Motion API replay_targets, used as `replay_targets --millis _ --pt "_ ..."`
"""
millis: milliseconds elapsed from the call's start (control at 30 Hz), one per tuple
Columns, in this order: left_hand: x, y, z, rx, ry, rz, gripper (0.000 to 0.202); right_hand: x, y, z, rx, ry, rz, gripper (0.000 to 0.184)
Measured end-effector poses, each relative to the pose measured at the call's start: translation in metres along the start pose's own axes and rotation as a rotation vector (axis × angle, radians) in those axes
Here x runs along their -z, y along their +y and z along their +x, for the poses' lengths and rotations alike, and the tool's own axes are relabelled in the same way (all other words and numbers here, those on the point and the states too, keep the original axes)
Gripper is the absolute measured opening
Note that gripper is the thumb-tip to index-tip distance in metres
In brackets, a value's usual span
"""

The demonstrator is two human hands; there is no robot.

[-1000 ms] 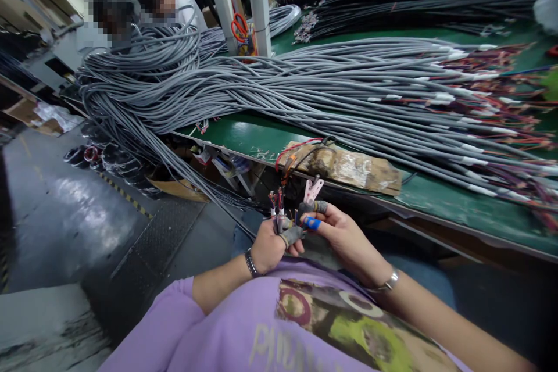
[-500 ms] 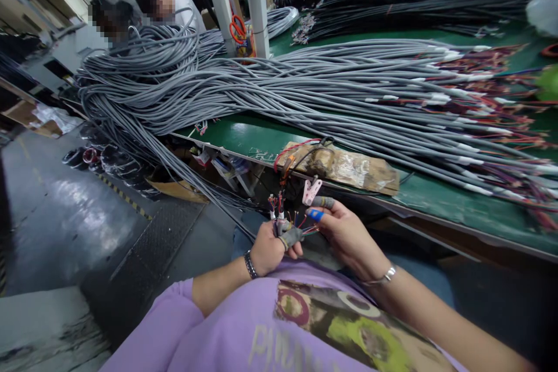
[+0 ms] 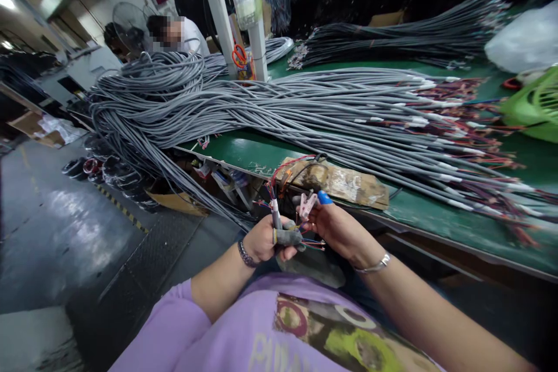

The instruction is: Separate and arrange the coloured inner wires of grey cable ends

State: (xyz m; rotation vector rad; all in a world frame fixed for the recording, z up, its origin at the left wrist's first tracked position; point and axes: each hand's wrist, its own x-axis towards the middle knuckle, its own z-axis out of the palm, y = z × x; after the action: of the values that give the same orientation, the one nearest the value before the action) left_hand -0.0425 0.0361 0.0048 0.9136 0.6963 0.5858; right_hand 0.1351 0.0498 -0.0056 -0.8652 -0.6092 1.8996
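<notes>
My left hand [image 3: 270,238] is closed around a grey cable [image 3: 276,218], which stands up from the fist with a white band near its top. Thin coloured wires fan out above the band, and more wire ends [image 3: 314,244] stick out to the right of the grey-covered fingers. My right hand [image 3: 337,225], blue tape on its thumb, is at the pink clip [image 3: 307,206] by the bench edge. Its thumb is raised apart from the fingers, which are partly hidden behind the clip. I see nothing held in it.
Long grey cables [image 3: 261,102] cover the green bench [image 3: 238,148], their stripped ends to the right. A taped cardboard piece [image 3: 349,180] lies at the front edge. A green basket [image 3: 534,107] and a plastic bag [image 3: 523,40] are far right. A person [image 3: 194,38] sits behind.
My right hand has moved left and down, its fingers now reaching behind the pink clip. My left hand has turned the cable more upright. The view has tilted slightly up.
</notes>
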Motion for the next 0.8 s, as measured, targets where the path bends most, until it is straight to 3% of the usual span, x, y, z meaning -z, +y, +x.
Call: replay_targets --millis 333,633,800 --pt "0.003 -0.008 0.019 0.055 -0.008 -0.093 0.041 -0.013 0.003 0.004 0.067 0.097 0.073 0.036" --pt "0.004 -0.009 0.019 0.07 0.001 -0.08 0.04 -0.015 0.007 0.004 0.054 0.099 0.106 0.041" --pt "0.0 -0.012 0.008 0.044 0.03 -0.024 0.043 -0.011 0.005 -0.001 -0.005 0.047 0.13 0.039"
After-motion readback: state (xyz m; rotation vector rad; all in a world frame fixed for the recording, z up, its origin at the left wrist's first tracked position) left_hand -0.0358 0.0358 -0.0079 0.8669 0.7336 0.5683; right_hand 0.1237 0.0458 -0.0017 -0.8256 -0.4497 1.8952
